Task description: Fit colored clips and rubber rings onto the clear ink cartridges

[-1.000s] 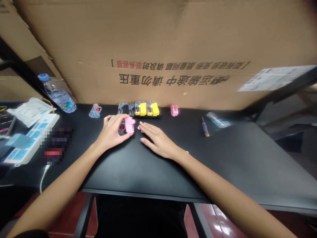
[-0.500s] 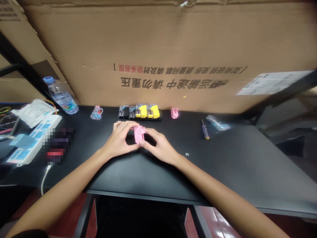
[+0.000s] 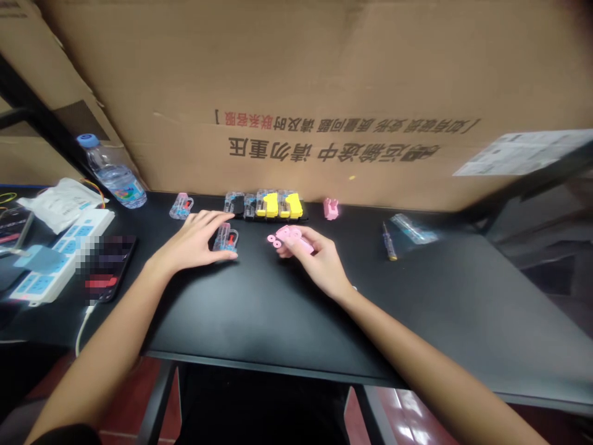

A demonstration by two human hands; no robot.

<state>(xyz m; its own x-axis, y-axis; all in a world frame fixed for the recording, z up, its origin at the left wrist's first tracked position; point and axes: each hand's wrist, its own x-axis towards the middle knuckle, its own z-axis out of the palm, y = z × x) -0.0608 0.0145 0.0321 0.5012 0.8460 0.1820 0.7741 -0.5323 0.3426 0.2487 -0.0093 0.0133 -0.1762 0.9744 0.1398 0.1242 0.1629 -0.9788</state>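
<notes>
My right hand is closed round a pink plastic part, with two small pink discs at its left end. My left hand has thumb and fingers spread beside a clear plastic piece with a red bit inside, lying on the black table; whether it touches the piece is unclear. Behind the hands stands a row of clear blocks with yellow parts and a black part. A similar clear piece lies back left. Another pink part stands back right.
A screwdriver and a clear packet lie to the right. On the left are a water bottle, a white packet, a power strip and a phone. A large cardboard sheet rises behind the table.
My hands have parted. The left one has let go of the pink part and moved left; the right one holds it farther right. The clear piece beside my left hand now shows.
</notes>
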